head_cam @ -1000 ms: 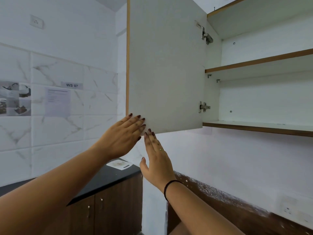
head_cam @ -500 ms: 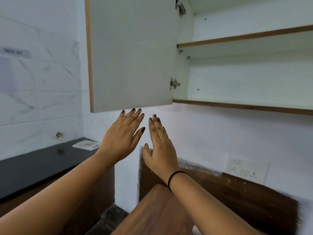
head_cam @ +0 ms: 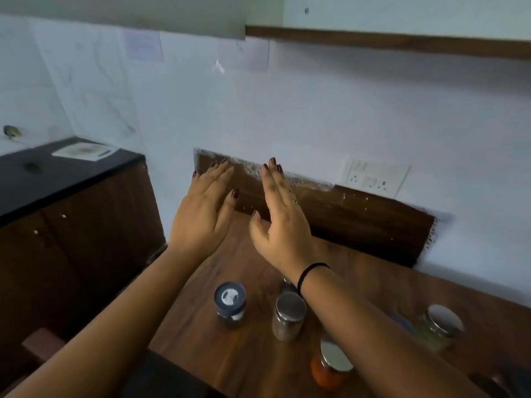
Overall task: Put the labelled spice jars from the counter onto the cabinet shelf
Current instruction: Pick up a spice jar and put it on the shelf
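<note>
Brown wooden counter (head_cam: 218, 349) below us, spice jars standing upright on it. We count four clearly:
- dark-lidded jar (head_cam: 230, 304), nearest the left forearm
- steel-lidded jar (head_cam: 288, 315), just beside it to the right
- orange-filled jar (head_cam: 330, 366), nearer us and partly under the right forearm
- greenish jar (head_cam: 439, 326), well apart on the right

A fifth lid (head_cam: 286, 284) peeks from behind the right wrist; we cannot make it out. Labels are too blurred to read.

Our left hand (head_cam: 201, 216) and right hand (head_cam: 283, 228) hang raised above the counter, backs toward us. Fingers are straight and loosely spread, holding nothing. Black band (head_cam: 311, 271) on the right wrist.

Cabinet shelf (head_cam: 388, 43) runs along the top of the view, showing its wooden front edge. Wall socket (head_cam: 376, 176) sits on the white wall beyond the hands.
</note>
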